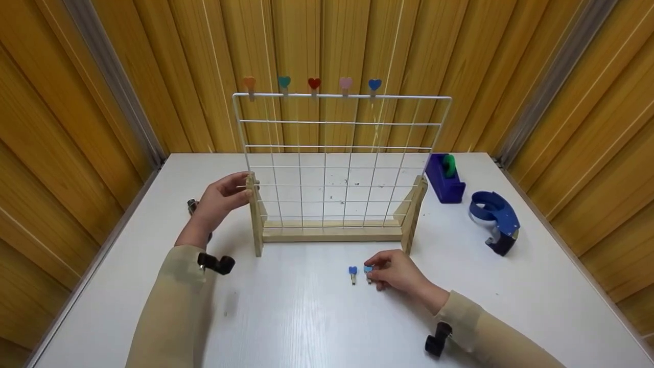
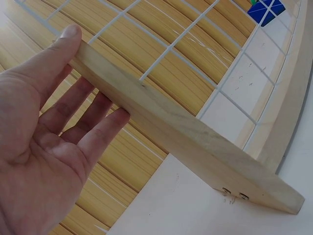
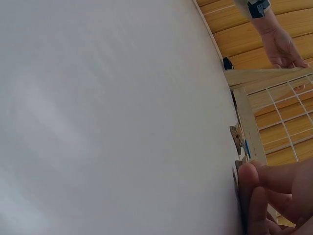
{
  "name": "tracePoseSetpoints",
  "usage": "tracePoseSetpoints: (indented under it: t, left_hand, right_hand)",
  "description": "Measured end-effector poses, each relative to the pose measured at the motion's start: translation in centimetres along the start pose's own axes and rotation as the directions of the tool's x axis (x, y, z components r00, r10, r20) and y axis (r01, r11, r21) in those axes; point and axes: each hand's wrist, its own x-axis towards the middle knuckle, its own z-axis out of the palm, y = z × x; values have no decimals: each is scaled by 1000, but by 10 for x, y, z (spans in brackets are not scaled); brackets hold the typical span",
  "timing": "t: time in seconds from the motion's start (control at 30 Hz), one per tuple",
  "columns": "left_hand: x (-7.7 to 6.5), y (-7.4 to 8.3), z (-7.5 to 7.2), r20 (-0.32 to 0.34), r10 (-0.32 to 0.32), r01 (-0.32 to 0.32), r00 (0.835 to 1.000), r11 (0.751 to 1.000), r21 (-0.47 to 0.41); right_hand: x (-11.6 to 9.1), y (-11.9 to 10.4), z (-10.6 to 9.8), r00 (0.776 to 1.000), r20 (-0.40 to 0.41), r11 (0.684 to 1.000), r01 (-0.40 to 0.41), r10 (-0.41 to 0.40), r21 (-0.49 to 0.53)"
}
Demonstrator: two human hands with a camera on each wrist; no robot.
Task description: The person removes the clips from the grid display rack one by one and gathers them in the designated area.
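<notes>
My left hand holds the left upright of a wooden stand, its thumb on one side and fingers on the other. A white wire grid stands in that stand. My right hand pinches a small clothespin with a light blue heart at the table surface; the fingertips partly hide it. Just left of it lies another clothespin with a blue heart. Along the grid's top wire sit several heart clothespins: orange, teal, red, pink and blue.
Behind the stand's right side is a purple tape dispenser with a green roll. A blue hand-held tape dispenser lies farther right. A small dark object is beside my left wrist. Yellow wood-look walls enclose the white table.
</notes>
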Motion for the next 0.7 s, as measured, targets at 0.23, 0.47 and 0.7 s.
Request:
tracePoseSetpoints:
  t: [0.23,0.47,0.7]
  left_hand:
    - [-1,0,0,-9,9,-9,1000,1000,10]
    - [-1,1,2,-11,-19,19,1000,1000,18]
    - [-1,2,1,-2,-29,29,1000,999,15]
  right_hand:
    - [-2,-2,-1,1000,1,998,-21,21,66]
    - [-3,-4,-7,999,-23,999,-34,35,42]
    - [-7,-22,-24,995,-85,998,41,-45,-49]
